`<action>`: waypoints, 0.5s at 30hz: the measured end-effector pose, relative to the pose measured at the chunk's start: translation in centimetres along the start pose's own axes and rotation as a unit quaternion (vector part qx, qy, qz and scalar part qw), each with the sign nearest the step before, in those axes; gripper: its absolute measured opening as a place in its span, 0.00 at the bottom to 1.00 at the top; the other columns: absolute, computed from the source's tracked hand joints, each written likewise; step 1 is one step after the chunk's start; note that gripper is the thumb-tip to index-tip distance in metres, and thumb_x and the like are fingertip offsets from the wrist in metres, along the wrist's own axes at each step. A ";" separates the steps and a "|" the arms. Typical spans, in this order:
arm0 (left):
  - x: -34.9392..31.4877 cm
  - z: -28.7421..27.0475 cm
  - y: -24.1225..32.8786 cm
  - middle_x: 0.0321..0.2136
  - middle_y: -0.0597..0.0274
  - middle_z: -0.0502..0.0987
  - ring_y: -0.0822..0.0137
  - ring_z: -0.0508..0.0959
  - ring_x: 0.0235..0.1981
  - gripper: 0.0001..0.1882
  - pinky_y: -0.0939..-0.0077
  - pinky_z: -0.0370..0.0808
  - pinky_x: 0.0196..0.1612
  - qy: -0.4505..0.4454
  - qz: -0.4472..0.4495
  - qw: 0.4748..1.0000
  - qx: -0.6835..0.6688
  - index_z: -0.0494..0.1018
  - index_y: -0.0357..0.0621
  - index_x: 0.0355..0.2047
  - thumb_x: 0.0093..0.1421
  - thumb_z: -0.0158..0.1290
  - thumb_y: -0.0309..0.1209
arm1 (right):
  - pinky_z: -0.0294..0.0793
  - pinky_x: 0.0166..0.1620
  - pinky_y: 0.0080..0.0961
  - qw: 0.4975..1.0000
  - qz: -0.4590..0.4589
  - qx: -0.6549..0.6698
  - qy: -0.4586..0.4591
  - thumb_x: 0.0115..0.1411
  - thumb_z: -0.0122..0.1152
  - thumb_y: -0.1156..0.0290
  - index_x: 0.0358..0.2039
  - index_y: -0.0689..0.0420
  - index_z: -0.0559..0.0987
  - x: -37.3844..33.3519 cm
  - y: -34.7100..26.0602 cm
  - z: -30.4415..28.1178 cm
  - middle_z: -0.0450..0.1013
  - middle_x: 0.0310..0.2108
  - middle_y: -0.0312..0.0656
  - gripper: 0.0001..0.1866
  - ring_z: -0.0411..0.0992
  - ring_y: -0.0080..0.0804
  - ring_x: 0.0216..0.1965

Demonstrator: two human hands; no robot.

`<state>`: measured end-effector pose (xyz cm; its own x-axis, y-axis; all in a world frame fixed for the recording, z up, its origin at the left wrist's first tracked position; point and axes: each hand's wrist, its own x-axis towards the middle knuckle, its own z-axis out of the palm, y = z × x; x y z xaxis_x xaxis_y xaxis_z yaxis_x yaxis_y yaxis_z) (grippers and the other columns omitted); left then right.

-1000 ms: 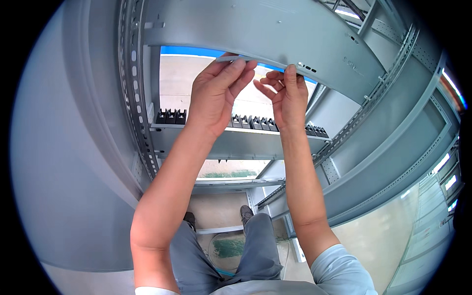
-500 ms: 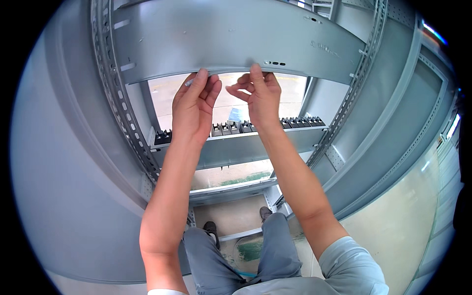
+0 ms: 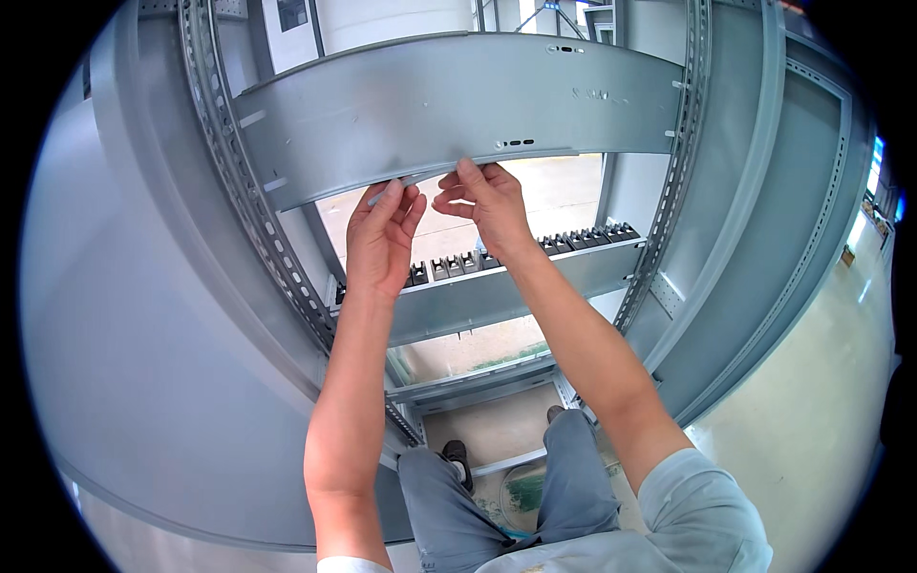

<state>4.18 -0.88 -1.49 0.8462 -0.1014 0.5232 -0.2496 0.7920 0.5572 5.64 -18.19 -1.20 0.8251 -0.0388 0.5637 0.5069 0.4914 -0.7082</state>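
Note:
A wide grey metal panel (image 3: 449, 105) spans the cabinet frame in front of me. Along its lower edge runs a thin grey edging strip (image 3: 420, 178), whose left end droops slightly away from the panel. My left hand (image 3: 384, 239) pinches this loose end between thumb and fingers. To its right, my right hand (image 3: 492, 205) has its thumb up at the panel's edge and closes on the strip there, with its other fingers curled. Exactly how the strip sits on the edge under the right thumb is hidden.
Below the hands, a crossbar (image 3: 430, 310) carries a row of black components (image 3: 573, 239). Perforated uprights (image 3: 224, 143) flank the opening on both sides. A cabinet door (image 3: 764, 258) stands at the right, and a large grey panel (image 3: 162, 315) at the left.
My view has shifted, so the panel appears lower and more of the room shows above it. Both hands stay at its lower edge; more of the strip shows between them.

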 end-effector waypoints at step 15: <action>-0.3 0.0 -0.1 0.44 0.57 0.82 0.66 0.83 0.48 0.11 0.72 0.83 0.55 -0.035 0.002 0.999 0.004 0.76 0.38 0.49 0.68 0.58 0.27 | 0.88 0.40 0.37 0.998 -0.061 -0.013 0.032 0.69 0.64 0.55 0.39 0.64 0.76 -0.1 1.0 0.7 0.78 0.33 0.44 0.20 0.82 0.36 0.34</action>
<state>3.96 -0.92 -1.73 0.8100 -0.1398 0.5695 -0.2578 0.7874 0.5599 5.86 -17.13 -1.67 0.7704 -0.1523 0.6191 0.6103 0.4574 -0.6468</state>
